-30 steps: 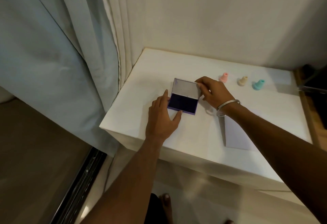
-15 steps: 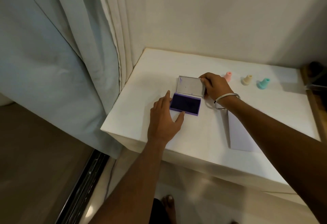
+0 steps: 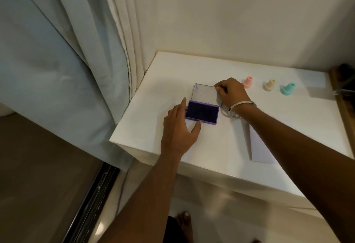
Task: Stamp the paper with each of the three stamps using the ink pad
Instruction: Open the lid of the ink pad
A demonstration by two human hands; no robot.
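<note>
A pale curtain [image 3: 63, 54] hangs at the far left, its folds ending beside the corner of a white table [image 3: 153, 92]. The person's left hand [image 3: 179, 129] lies flat on the tabletop with its fingers spread, the forefinger along the left edge of the ink pad [image 3: 202, 112] and the thumb tip touching its near edge. The pad sits open on the table, purple case with a dark inked face, and its clear lid [image 3: 205, 93] stands raised behind it. The right hand [image 3: 233, 93], a metal bangle [image 3: 242, 106] on its wrist, pinches the lid's right edge with curled fingers. Just beyond this hand a pink stamp [image 3: 248, 82] stands upright, then a beige stamp [image 3: 269, 85] and a teal stamp [image 3: 287, 88], spaced in a row. The paper [image 3: 259, 147] lies near the table's front edge, partly hidden under the right forearm.
</note>
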